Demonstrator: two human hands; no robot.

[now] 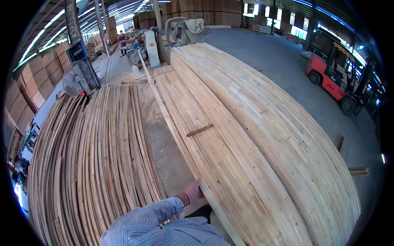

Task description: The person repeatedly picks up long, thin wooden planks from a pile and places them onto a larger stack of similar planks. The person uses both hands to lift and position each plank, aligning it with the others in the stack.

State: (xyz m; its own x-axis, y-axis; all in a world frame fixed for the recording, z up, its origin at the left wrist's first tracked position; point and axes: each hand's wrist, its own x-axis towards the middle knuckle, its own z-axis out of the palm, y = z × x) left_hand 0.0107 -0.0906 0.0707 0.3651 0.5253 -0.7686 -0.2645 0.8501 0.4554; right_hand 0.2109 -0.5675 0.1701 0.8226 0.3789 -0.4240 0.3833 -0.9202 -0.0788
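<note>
My left hand [193, 192], in a pale pinkish work glove, is at the near part of a long, narrow wooden plank [180, 143]. It is closed on the plank's left edge, with some fingers hidden by the wood. The plank runs from the bottom edge of the view away toward a machine at the far end. To its right, and lower than the tallest pile, lies a stack of pale boards [230, 164]. A short dark stick [200, 130] rests crosswise on those boards. My right hand is out of sight.
Rough strips [98, 151] lie in a wide pile at left. A higher board stack [279, 131] stands at right. Farther off are a machine with a white panel [152, 48], a large fan [75, 78], a red forklift [330, 80] and a person [122, 41].
</note>
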